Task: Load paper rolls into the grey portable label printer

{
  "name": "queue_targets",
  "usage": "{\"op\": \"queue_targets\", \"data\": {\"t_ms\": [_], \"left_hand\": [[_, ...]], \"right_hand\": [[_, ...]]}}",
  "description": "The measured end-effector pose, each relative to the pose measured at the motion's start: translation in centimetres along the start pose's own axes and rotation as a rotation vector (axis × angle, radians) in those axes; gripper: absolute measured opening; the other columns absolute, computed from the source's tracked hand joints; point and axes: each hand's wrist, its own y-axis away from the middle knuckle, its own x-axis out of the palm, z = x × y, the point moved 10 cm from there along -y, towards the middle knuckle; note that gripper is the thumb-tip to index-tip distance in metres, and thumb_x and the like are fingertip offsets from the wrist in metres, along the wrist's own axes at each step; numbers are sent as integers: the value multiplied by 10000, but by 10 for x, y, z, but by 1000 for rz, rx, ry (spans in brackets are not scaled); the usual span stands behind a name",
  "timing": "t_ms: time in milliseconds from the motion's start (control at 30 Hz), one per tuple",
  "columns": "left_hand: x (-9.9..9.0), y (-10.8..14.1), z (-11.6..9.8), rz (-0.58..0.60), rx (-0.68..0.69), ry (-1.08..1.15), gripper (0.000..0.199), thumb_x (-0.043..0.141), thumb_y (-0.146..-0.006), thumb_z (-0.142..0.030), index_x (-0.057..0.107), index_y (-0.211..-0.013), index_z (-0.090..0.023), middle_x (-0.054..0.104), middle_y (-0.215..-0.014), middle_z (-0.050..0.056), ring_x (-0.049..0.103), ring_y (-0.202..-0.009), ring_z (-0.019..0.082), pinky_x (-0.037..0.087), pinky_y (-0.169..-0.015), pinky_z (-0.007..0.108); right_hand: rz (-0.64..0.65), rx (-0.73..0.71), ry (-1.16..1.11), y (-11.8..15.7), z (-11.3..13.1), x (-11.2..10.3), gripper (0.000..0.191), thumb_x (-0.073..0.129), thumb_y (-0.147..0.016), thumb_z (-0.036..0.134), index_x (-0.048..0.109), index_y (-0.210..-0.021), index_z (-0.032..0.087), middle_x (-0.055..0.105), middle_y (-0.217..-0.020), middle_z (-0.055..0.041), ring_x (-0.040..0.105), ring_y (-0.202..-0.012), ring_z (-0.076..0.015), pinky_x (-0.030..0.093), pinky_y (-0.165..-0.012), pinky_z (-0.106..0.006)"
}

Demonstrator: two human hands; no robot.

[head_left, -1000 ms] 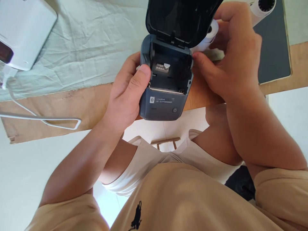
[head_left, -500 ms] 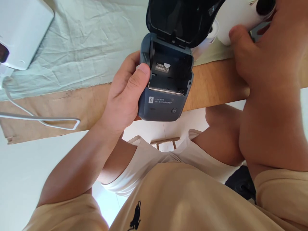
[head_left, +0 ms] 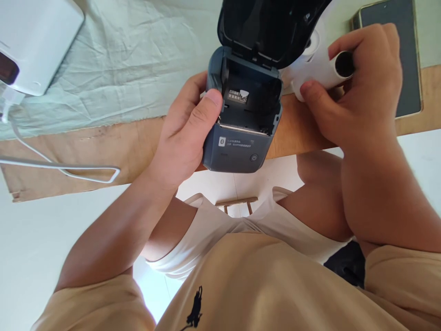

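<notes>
My left hand [head_left: 188,133] grips the left side of a dark blue-grey label printer [head_left: 237,147], thumb on its rim. The printer's black lid [head_left: 262,27] stands raised and its inner compartment shows no roll. In my right hand [head_left: 368,92] is a white roll [head_left: 319,71] with a dark hollow core, held between thumb and fingers just right of the printer. Behind it, partly hidden by the lid, is another white round object [head_left: 314,42].
A phone [head_left: 406,59] lies at the right behind my right hand. At the far left are a white device [head_left: 37,41] and its white cable [head_left: 86,170]. A pale green cloth [head_left: 138,59] covers the wooden table [head_left: 138,138] up to near its front edge.
My right hand has moved left with the white roll, closer to the printer, uncovering the phone. The printer and my left hand have shifted slightly right in view.
</notes>
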Motion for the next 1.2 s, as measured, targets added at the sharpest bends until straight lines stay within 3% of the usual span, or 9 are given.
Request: {"op": "queue_targets", "data": {"t_ms": [167,333,467,567,700,867,967,1067,1200], "left_hand": [[10,0,-11,-27,105,-28,333,681,-970,-528,689,-1117,-230,719,-892,10,755,-1004,247,578,-724,301],[28,-3,-26,-50,192,1,541,649,-943,-658,634,-1295,-247,739,-927,37,749,-1061,279,616,-775,344],[25,-3,-23,-30,160,26,574,692,-911,-666,636,-1293,-241,745,-947,51,734,-1071,284,618,-790,356],[13,-1,-11,-16,65,4,484,746,-895,-613,675,-1176,-226,741,-957,58,724,-1025,274,602,-760,345],[1,2,-1,-12,-10,-35,376,788,-888,-529,688,-990,-181,720,-1006,89,708,-977,275,557,-718,333],[2,2,-1,-7,-15,-24,382,777,-901,-512,691,-1029,-162,710,-1029,115,696,-1045,304,534,-715,331],[2,2,-1,-7,-8,-27,355,771,-908,-505,689,-1005,-173,711,-1006,102,690,-1025,292,533,-716,324],[3,2,-1,6,-12,-62,373,739,-924,-533,715,-1045,-181,712,-1043,93,675,-987,264,550,-736,316],[3,2,0,2,-27,-78,409,726,-928,-549,712,-1101,-178,710,-1074,91,654,-906,236,548,-723,312]], "right_hand": [[-35,-78,-258,7,1,-4,658,612,-717,33,533,-1318,289,586,-1125,22,556,-865,-97,398,-719,-286],[-10,-52,-57,10,-1,-3,447,705,-778,146,665,-1210,253,632,-1173,-37,618,-1069,-192,457,-735,-316],[-40,5,-202,10,-6,-4,548,640,-793,95,589,-1299,302,643,-1115,10,630,-1032,-151,437,-692,-270],[-9,-7,-254,10,-4,-1,636,559,-765,29,566,-1355,268,691,-1157,-11,651,-995,-153,474,-743,-305],[-21,-40,-91,9,0,-2,557,686,-737,116,656,-1276,251,658,-1257,-78,635,-1076,-219,503,-757,-344],[-6,-37,-289,12,4,-2,731,559,-735,27,532,-1419,282,703,-1142,-25,690,-1010,-196,517,-810,-354],[59,-112,-186,13,12,2,642,576,-759,75,595,-1379,237,686,-1229,-74,651,-1140,-232,531,-997,-425],[59,-156,-50,11,14,1,595,675,-789,175,619,-1380,207,627,-1245,-117,596,-1181,-263,508,-1061,-479],[5,-53,-139,7,10,-8,625,686,-748,95,620,-1353,233,632,-1293,-42,600,-1222,-230,482,-1108,-427]]}}
